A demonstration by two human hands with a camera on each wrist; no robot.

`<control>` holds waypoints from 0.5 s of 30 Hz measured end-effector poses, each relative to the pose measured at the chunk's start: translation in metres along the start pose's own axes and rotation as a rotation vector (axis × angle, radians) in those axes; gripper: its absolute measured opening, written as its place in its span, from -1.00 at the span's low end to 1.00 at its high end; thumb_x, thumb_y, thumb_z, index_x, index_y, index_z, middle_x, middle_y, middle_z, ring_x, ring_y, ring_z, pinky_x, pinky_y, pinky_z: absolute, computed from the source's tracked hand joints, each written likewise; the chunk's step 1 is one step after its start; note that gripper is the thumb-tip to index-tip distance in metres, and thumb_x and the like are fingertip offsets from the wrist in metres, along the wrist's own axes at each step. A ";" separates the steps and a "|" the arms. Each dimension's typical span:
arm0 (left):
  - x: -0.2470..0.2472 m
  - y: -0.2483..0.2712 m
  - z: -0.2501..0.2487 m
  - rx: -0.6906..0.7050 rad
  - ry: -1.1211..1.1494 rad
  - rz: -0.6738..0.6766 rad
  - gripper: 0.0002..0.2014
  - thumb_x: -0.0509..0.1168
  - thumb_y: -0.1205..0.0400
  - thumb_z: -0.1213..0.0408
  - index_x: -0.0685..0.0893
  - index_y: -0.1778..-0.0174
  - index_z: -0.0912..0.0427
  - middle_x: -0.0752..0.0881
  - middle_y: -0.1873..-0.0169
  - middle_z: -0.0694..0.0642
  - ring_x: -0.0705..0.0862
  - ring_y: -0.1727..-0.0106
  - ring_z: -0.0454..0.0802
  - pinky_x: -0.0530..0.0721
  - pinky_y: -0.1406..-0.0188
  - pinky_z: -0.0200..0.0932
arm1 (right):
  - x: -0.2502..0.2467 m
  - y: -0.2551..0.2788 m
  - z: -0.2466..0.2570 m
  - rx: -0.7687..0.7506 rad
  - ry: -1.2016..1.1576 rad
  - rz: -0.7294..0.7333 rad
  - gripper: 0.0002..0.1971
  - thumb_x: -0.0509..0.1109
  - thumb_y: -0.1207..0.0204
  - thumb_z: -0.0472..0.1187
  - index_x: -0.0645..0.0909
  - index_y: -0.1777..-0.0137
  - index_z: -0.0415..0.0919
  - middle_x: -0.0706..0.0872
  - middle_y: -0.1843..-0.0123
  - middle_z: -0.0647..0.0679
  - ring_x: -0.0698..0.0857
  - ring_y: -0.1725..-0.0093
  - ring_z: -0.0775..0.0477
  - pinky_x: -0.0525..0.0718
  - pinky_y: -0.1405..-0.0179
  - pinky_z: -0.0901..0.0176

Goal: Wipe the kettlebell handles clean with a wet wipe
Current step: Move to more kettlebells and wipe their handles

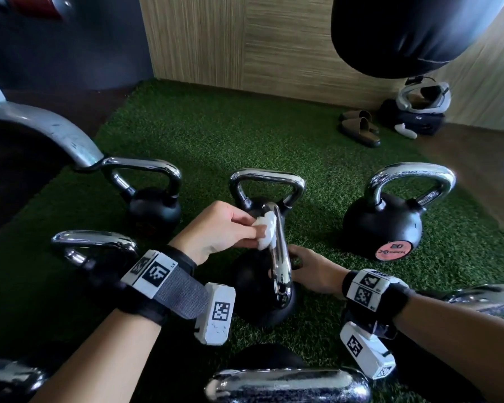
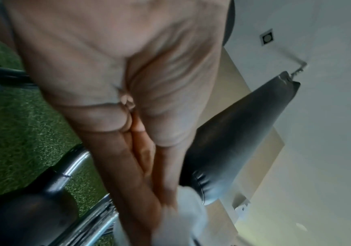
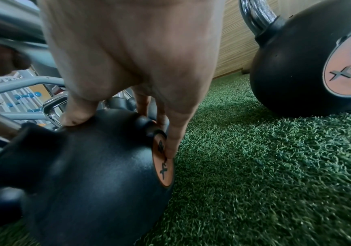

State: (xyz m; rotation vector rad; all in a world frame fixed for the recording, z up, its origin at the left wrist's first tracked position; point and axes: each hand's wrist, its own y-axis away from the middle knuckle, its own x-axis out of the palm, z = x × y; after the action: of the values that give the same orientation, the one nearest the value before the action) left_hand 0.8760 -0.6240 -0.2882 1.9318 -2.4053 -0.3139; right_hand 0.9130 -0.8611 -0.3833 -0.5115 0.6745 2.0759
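Right now the left hand [image 1: 216, 228] pinches a bunched white wet wipe [image 1: 266, 231] between thumb and curled fingers and presses it against the upper part of the chrome handle [image 1: 278, 257] of the nearest kettlebell [image 1: 256, 289], which stands on the green turf [image 1: 216, 135] in the middle of the group. The right hand [image 1: 312, 270] steadies the black ball from the far side: in the right wrist view its thumb and fingertips [image 3: 171, 149] rest spread on the body and its orange label, fingers mostly straight, clasping nothing.

To do this stroke well, the wipe probably wants to wrap further round the bar, since only one face of the chrome seems covered; the left wrist view is too blurred to tell how much of the wipe reaches the underside. Long passes along the whole curve, down to both collars where the handle meets the ball, would serve better than dabbing. The bracing hand should keep the bell from rocking on the soft turf. The other kettlebells around it, such as the one marked 20 [image 1: 383, 225], await their turn.
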 end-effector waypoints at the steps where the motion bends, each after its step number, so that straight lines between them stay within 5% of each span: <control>1: 0.000 0.004 -0.001 -0.028 -0.013 0.048 -0.79 0.55 -0.52 0.44 0.83 -0.03 0.47 0.87 0.09 0.29 0.87 0.08 0.05 0.83 0.00 -0.24 | 0.000 -0.001 0.000 -0.008 0.005 -0.002 -0.40 0.60 -0.34 0.18 0.62 -0.41 0.19 0.80 -0.23 0.19 0.76 -0.20 0.14 0.74 -0.29 -0.02; 8: 0.005 0.029 -0.004 -0.041 -0.156 0.204 -0.83 0.62 -0.45 0.28 0.87 0.12 0.27 0.88 0.13 0.26 0.85 0.10 0.06 0.85 -0.03 -0.09 | -0.002 0.001 0.003 -0.012 0.005 0.003 -0.35 0.54 -0.20 0.32 0.61 -0.33 0.24 0.81 -0.19 0.16 0.79 -0.13 0.12 0.77 -0.23 -0.05; 11: 0.011 0.044 -0.006 -0.047 -0.315 0.342 -0.85 0.65 -0.44 0.33 0.88 0.14 0.27 0.89 0.22 0.17 0.85 0.21 -0.02 0.82 0.13 -0.19 | -0.001 0.000 -0.001 -0.005 0.017 -0.003 -0.28 0.56 -0.21 0.37 0.60 -0.40 0.22 0.81 -0.21 0.18 0.79 -0.18 0.11 0.76 -0.27 -0.10; 15: 0.011 0.054 -0.005 0.093 -0.444 0.252 -0.89 0.67 -0.45 0.24 0.91 0.17 0.10 0.89 0.27 0.02 0.86 0.25 -0.11 0.82 0.14 -0.21 | -0.001 -0.002 -0.002 -0.005 0.032 0.003 -0.24 0.55 -0.20 0.43 0.57 -0.42 0.23 0.81 -0.22 0.18 0.78 -0.20 0.11 0.76 -0.28 -0.12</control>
State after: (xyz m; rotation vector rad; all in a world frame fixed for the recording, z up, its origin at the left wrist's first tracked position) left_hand 0.8224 -0.6248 -0.2750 1.7073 -2.9480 -0.6915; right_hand 0.9154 -0.8620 -0.3851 -0.5479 0.6887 2.0766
